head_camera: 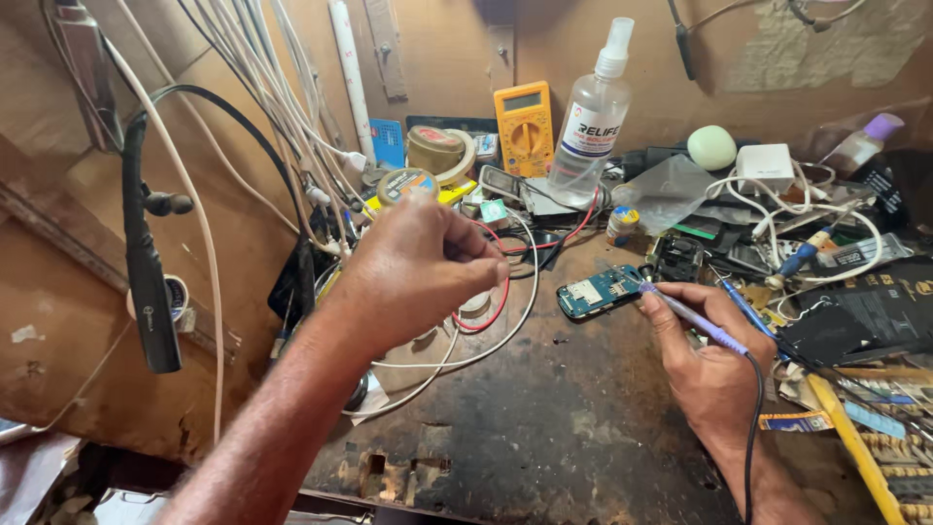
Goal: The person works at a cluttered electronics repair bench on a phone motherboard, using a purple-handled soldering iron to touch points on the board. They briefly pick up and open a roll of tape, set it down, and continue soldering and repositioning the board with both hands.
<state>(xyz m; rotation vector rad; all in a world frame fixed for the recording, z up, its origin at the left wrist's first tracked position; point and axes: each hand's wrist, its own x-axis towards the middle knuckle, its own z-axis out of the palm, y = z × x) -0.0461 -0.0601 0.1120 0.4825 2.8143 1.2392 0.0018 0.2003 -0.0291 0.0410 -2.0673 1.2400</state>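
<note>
Circuit board (600,292), small and teal, lay bare on the scorched dark desk (544,428), just in front of the right hand (709,365). That hand pinched a thin purple-handled soldering iron (695,321) like a pen, its black cord trailing back over the wrist and its tip resting at the board's right edge. The left hand (418,267) hovered above the desk, left of the board and apart from it, fingers curled with thumb and fingertips pressed together; whether they pinched a thin wire or solder strand could not be told. Red and white wires (486,331) looped on the desk directly beneath it. Behind stood a clear spray bottle (593,112), a yellow multimeter (525,126) and rolls of tape (434,151), with a tangle of white cables (282,117) hanging at the left.

Several risks seemed likely. Nothing clamped the board, so pressure from the iron could have slid it and smeared a joint. The hot tip sat close to loose wire insulation and to plastic clutter, which could have scorched. The spray bottle, if its liquid was flammable, stood uncomfortably near a heated tool.
</note>
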